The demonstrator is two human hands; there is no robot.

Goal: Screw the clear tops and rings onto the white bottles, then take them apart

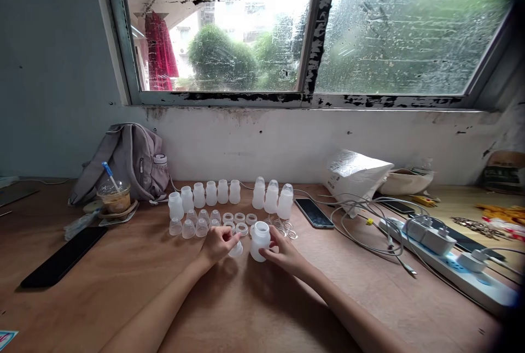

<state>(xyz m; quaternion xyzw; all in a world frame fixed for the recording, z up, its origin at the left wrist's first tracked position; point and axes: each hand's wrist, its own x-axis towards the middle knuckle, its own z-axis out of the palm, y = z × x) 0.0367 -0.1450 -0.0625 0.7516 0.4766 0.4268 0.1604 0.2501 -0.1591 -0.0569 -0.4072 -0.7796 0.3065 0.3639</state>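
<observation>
My right hand (283, 250) is wrapped round the right side of a frosted white bottle (260, 242), upright with an open top. To its left, my left hand (220, 243) has its fingers pinched together; a small clear piece (235, 249) shows right beside the fingertips, and I cannot make out the exact grip. Beyond the hands stand several open bottles (199, 195) in a row. Clear dome caps (188, 228) and white rings (241, 229) lie in front of them. Further right are three bottles with domed caps (271, 196), with thin rings (292, 235) near them.
A phone (314, 213), tangled cables (361, 238) and a power strip (451, 265) lie on the right. A silvery bag (356, 175) stands behind them. On the left are a black flat object (63, 257), a drink cup (115, 197) and a grey backpack (131, 162).
</observation>
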